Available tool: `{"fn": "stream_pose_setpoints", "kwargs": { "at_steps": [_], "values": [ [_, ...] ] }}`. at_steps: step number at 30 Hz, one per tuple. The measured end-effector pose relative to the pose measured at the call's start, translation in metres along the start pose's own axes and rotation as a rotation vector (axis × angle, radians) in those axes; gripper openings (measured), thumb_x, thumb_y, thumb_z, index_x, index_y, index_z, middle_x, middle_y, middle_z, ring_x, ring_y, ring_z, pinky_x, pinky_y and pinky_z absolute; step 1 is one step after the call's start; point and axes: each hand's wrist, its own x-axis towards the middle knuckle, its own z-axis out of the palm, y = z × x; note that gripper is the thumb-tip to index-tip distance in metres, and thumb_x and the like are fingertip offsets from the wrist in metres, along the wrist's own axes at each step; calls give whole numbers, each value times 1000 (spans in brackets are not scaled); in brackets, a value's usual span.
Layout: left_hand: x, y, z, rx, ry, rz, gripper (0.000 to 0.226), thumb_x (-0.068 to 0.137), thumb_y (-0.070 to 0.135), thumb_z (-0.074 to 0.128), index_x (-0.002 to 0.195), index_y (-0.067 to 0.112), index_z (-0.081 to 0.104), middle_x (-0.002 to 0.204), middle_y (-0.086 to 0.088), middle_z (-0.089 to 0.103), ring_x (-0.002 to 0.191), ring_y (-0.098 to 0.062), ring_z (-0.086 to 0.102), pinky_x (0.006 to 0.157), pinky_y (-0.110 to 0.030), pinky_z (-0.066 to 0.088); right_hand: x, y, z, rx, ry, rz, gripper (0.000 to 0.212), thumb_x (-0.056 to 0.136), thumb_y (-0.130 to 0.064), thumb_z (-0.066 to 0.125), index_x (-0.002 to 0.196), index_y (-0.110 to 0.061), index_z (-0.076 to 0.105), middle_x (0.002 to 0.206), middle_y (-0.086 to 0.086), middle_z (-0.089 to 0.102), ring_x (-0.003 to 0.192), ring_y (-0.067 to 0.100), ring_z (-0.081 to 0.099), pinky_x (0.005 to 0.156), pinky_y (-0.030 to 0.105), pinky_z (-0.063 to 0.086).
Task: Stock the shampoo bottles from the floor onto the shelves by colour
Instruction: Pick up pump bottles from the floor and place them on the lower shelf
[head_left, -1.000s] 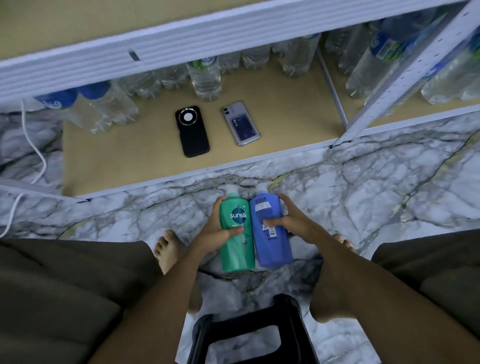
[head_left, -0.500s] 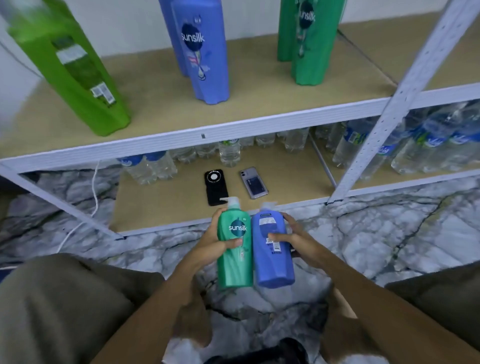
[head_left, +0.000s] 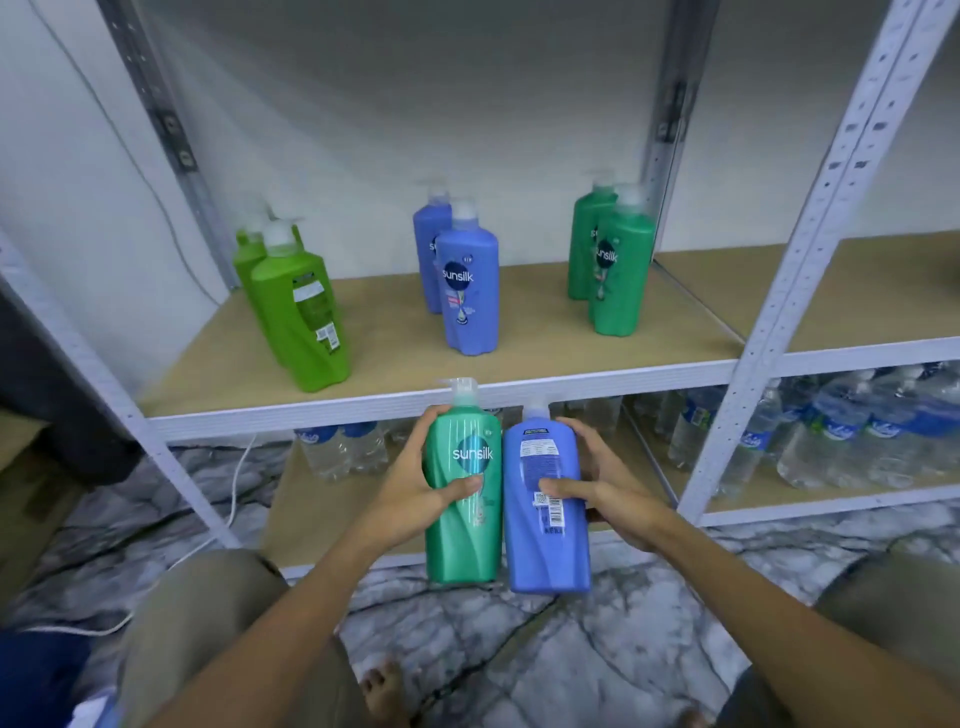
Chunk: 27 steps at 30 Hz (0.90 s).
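The left hand (head_left: 415, 488) wraps the teal-green bottle (head_left: 462, 488) around its left flank, thumb laid across the front label; the right hand (head_left: 608, 488) holds the blue bottle (head_left: 548, 504) the same way from its right side, thumb across the back label with the barcode. Both bottles are upright, pump heads up, and pressed side to side so that they travel as a pair, raised in front of the near edge of the shelf (head_left: 415, 400). Carrying one in each hand likely saves a trip.

On the shelf the stock already stands in colour groups, which explains where these two should go. At the left is the lime-green pair (head_left: 296, 312), one behind the other, the front one turned with its back label outward. In the middle stands the blue pair (head_left: 467, 280), and at the right the dark-green pair (head_left: 615, 265), each in a short row running from near to far. Wide gaps of bare board keep the groups apart and leave room at the near end of each row.

The blue bottle sits below and slightly right of the blue row; the teal-green one must cross over to the right-hand green row, so the hands will probably have to part.

Below, water bottles (head_left: 831, 436) fill the lower shelf.
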Motion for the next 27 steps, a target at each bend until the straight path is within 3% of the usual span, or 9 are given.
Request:
{"fn": "stream_pose_setpoints", "kwargs": {
  "at_steps": [3,7,10,12,15,18,23,25,27],
  "values": [
    [14,28,-11,43,41,67,87,77,8,86,135,53,41,120,9,69,107,-11,69,88,-33,59,11,-33,-1,-48,5,-92,82,79,-3,82,140,-42,42,116,-1,74,103,23,73,79,51,62],
    [38,59,-27,95,87,203,88,77,8,86,143,43,39,122,9,69,111,-15,68,93,-43,58,31,-81,-2,-109,-17,-223,84,78,-6,84,140,-44,43,111,10,76,103,27,73,79,39,62],
    [55,81,-33,121,150,293,85,79,2,83,144,35,39,120,20,67,110,-9,68,94,-34,57,57,-106,1,-144,15,-360,84,76,-8,85,140,-43,43,118,13,72,103,28,73,81,42,62],
    [67,91,-38,155,215,333,86,79,5,84,144,37,37,123,21,65,110,-6,67,94,-30,56,74,-119,6,-184,56,-466,83,76,-11,87,140,-43,44,124,6,70,106,29,71,85,46,61],
    [83,99,-51,244,311,387,87,79,11,84,144,40,35,125,21,64,108,-1,67,92,-25,55,92,-132,18,-255,114,-570,82,80,-16,86,145,-40,41,132,-11,64,109,11,68,91,27,57],
    [94,94,-60,328,412,425,86,79,13,84,143,43,35,125,15,64,106,3,66,89,-13,52,110,-136,32,-319,174,-651,83,81,-18,86,148,-36,40,134,-21,59,107,-7,62,86,7,47],
    [110,72,-70,294,551,394,88,78,12,85,144,43,35,125,10,65,105,4,65,90,-14,53,145,-124,46,-338,248,-658,84,78,-19,88,146,-39,42,123,-23,61,97,-13,60,76,7,49],
    [116,65,-71,269,579,383,88,78,10,85,143,42,35,123,11,66,105,5,65,92,-16,53,156,-118,50,-353,270,-656,85,77,-20,89,145,-42,42,120,-27,60,98,-8,62,77,14,54],
    [122,62,-71,262,591,397,88,77,9,85,140,44,34,123,11,66,106,1,66,95,-27,55,167,-114,54,-372,292,-673,86,76,-24,89,144,-46,41,119,-29,60,97,0,63,81,26,58]
  ]
}}
